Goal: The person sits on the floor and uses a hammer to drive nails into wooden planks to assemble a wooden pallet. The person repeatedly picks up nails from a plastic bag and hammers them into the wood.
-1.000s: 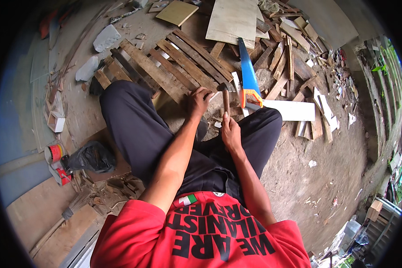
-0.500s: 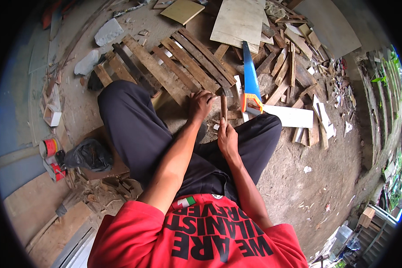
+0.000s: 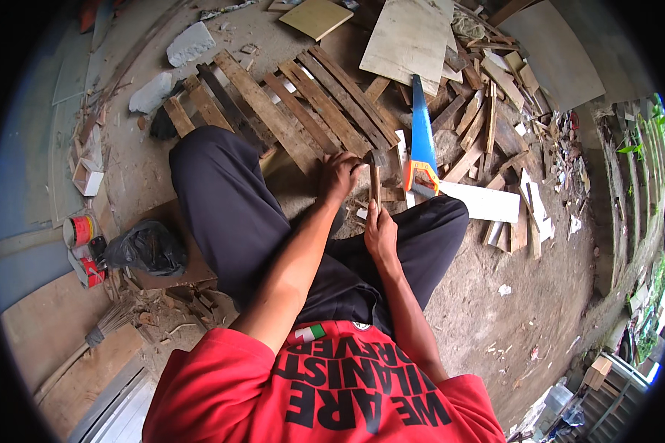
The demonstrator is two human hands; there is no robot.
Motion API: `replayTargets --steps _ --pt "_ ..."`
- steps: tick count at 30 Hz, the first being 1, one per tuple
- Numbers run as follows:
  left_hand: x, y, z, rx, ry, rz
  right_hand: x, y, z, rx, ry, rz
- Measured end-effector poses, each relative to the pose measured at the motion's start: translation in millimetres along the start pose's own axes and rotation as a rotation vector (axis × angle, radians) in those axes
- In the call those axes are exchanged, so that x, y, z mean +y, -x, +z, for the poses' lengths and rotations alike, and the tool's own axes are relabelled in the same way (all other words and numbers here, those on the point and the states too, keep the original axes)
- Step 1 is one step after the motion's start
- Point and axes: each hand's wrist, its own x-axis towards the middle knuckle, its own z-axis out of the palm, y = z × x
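Note:
My right hand (image 3: 380, 232) is wrapped round the wooden handle of a hammer (image 3: 375, 184). The hammer stands out ahead of that hand, its dark head close to the fingers of my left hand (image 3: 338, 177). Those left fingers are curled together at the near end of a slatted wooden pallet (image 3: 267, 111); whatever they pinch is too small to make out. Just right of the hammer, a handsaw (image 3: 421, 136) with a blue blade and an orange grip lies pointing away from me. A white board (image 3: 482, 202) rests beside my right knee.
Scrap wood (image 3: 488, 122) is heaped at the far right, with a pale panel (image 3: 406, 40) behind the saw. White chunks (image 3: 190, 43) lie at the far left. A black plastic bag (image 3: 146, 249) and red-labelled cans (image 3: 85, 247) sit left of my knee.
The view has shifted slightly, so the pallet and saw sit a little farther right. The hammer's dark head shows more plainly beside my left fingers. Both hands keep their grip.

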Motion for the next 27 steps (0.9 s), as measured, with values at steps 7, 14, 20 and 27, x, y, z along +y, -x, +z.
replayTargets --steps 7,14,20,27 --pt "1 -3 1 0.011 0.015 0.004 5 -4 1 0.012 -0.049 0.007" --pt "-5 -7 0 0.010 0.165 -0.032 16 1 -2 0.052 -0.159 0.015" --pt "-4 -9 -9 -0.049 0.064 -0.013 29 -17 5 0.035 -0.309 0.118" --pt "0 -9 -14 -0.038 0.118 0.027 38 -34 16 0.119 -0.349 -0.024"
